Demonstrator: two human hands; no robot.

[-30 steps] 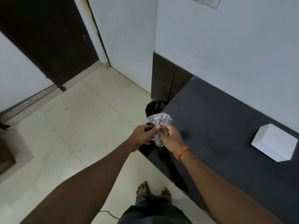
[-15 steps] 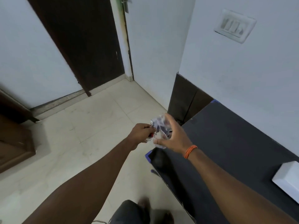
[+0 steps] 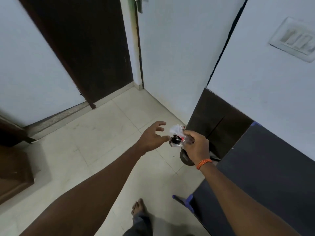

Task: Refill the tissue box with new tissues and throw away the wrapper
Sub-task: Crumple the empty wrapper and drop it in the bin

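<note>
Single head view, angled forward-down over floor.

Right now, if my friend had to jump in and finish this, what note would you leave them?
Left hand: open, fingers spread, holding nothing, just left of the wrapper.
Right hand: closed around the crumpled clear plastic wrapper, held up above the floor.
Dustbin: dark, on the floor by the end of the black table, mostly hidden under the right hand.
Tissue box: not in view, so I can't confirm the refill from here.
Done: wrapper is scrunched and carried to the bin.
Left: drop the wrapper into the dustbin, probably straight down, then check the tissue box.
</note>
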